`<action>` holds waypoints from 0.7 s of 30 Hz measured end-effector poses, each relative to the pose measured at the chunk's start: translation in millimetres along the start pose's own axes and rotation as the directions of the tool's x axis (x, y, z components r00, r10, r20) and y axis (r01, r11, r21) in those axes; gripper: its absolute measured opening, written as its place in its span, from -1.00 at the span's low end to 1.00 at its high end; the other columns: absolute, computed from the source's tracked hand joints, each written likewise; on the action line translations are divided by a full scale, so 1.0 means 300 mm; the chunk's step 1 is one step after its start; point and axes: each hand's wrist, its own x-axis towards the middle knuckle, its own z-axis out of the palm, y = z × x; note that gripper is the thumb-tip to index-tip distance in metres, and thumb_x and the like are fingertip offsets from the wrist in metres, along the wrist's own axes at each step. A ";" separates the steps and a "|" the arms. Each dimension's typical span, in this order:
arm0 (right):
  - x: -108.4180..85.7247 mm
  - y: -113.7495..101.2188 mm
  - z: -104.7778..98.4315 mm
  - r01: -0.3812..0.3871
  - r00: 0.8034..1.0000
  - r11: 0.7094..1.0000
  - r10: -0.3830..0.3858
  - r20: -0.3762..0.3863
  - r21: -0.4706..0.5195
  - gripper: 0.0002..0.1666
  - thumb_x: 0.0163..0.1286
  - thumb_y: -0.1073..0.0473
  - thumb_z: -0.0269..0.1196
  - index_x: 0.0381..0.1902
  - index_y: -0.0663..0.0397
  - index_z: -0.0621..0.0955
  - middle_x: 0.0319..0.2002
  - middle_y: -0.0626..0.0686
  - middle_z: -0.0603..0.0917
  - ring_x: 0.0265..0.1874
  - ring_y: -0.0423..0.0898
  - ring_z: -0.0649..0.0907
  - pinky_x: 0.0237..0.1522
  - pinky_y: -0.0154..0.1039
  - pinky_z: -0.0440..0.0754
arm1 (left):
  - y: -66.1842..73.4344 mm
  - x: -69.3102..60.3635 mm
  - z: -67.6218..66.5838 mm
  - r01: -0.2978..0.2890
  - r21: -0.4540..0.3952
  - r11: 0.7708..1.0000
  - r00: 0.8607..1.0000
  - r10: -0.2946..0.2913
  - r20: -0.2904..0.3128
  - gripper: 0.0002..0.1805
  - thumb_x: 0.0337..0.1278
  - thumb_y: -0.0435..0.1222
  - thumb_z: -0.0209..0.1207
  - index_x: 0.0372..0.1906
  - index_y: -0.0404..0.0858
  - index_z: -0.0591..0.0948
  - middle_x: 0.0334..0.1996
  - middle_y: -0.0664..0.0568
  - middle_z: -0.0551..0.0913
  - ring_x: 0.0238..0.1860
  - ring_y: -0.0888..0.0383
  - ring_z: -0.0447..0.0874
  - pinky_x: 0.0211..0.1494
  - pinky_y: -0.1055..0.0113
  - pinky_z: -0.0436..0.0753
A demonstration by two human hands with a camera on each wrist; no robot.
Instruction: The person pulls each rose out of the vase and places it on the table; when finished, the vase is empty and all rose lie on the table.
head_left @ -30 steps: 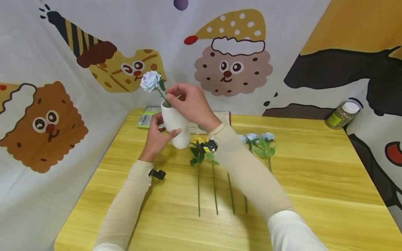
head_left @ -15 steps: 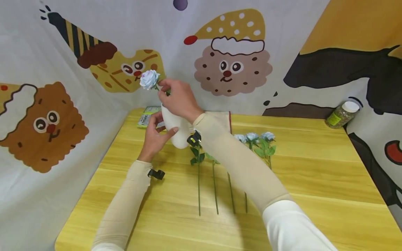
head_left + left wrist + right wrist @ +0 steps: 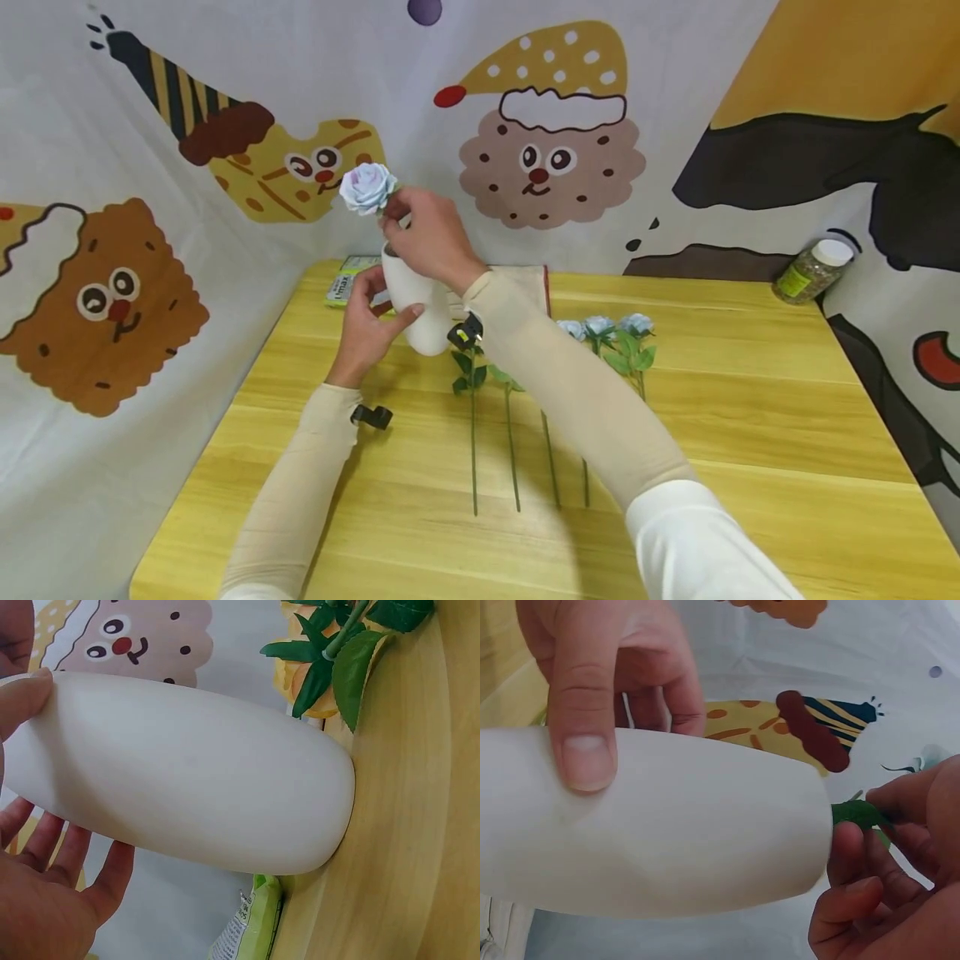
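Note:
A white vase stands on the table near its back edge, left of the middle. My left hand holds it from the left, with the thumb across the front and the fingers round the far side. Above the mouth, my right hand pinches the stem of a pale blue rose just below its bloom. In the right wrist view, a green leaf shows between the vase rim and the fingers of that hand. The lower stem is hidden, apparently inside the vase.
Several stemmed flowers lie side by side on the wooden table, among them pale blue roses and orange-yellow blooms. A green packet and a cloth lie behind the vase. A lidded jar leans at the back right.
My right hand has shifted left and slightly up along the stem, toward the rose bloom. The bloom has turned to face forward more. My left hand keeps its hold on the vase.

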 end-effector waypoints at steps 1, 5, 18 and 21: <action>-0.006 0.001 -0.004 0.007 1.000 1.000 -0.007 -0.017 0.011 -0.83 0.55 0.10 0.30 -0.04 0.03 0.72 -0.10 -0.06 0.78 -0.15 -0.17 0.70 -0.05 -0.28 0.62 | 0.001 0.000 0.000 0.002 0.003 1.000 1.000 -0.002 0.001 -0.14 0.13 -0.32 0.52 0.49 -0.21 0.33 0.32 -0.12 0.47 0.27 0.06 0.48 0.39 -0.12 0.52; -0.030 0.010 -0.023 0.041 0.997 0.997 -0.037 -0.071 0.064 -0.81 0.55 0.10 0.30 -0.06 0.08 0.71 -0.13 -0.02 0.78 -0.24 -0.14 0.69 -0.18 -0.31 0.63 | -0.015 0.002 -0.001 -0.012 0.008 1.000 1.000 0.012 -0.008 -0.15 0.13 -0.26 0.54 0.47 -0.16 0.36 0.30 -0.07 0.50 0.26 0.08 0.50 0.36 -0.06 0.55; -0.064 0.043 -0.076 0.209 0.919 0.953 -0.115 -0.377 0.219 -0.82 0.52 0.20 0.32 -0.06 0.19 0.72 -0.18 0.07 0.82 -0.34 -0.12 0.70 -0.25 -0.32 0.60 | -0.007 -0.003 0.001 -0.034 0.018 0.999 0.999 0.034 -0.018 -0.17 0.12 -0.26 0.55 0.45 -0.18 0.39 0.29 -0.08 0.51 0.26 0.07 0.52 0.30 0.08 0.62; -0.074 0.053 -0.088 0.231 0.887 0.942 -0.101 -0.451 0.244 -0.82 0.51 0.23 0.32 -0.05 0.23 0.70 -0.21 0.11 0.82 -0.33 -0.09 0.70 -0.20 -0.31 0.60 | -0.012 -0.003 0.001 -0.036 0.017 0.999 0.999 0.036 -0.022 -0.16 0.11 -0.27 0.55 0.45 -0.20 0.38 0.28 -0.10 0.51 0.25 0.06 0.51 0.30 0.06 0.61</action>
